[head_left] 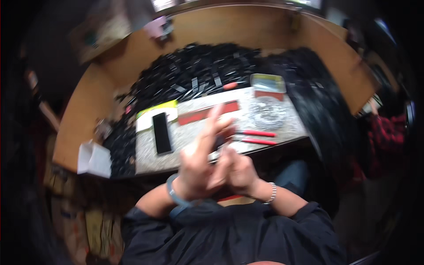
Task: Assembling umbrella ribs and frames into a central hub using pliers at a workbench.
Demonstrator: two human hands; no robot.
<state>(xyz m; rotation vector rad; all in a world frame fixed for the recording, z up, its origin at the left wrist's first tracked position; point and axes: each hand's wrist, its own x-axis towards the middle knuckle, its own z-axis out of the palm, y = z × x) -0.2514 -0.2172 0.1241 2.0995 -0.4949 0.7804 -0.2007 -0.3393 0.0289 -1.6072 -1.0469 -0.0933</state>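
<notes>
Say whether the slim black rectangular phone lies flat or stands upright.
It lies flat: the slim black rectangular phone shows its whole broad dark face to the head camera, on the speckled grey work surface.

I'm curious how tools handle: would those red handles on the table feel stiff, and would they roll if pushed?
Probably stiff: the red handles look straight. They seem unlikely to roll far, since the pair lies side by side on the speckled surface; a push would perhaps slide them.

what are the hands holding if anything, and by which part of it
It cannot be told: the left hand and right hand meet in a blur, and the dark patch between them is too unclear to name.
</notes>
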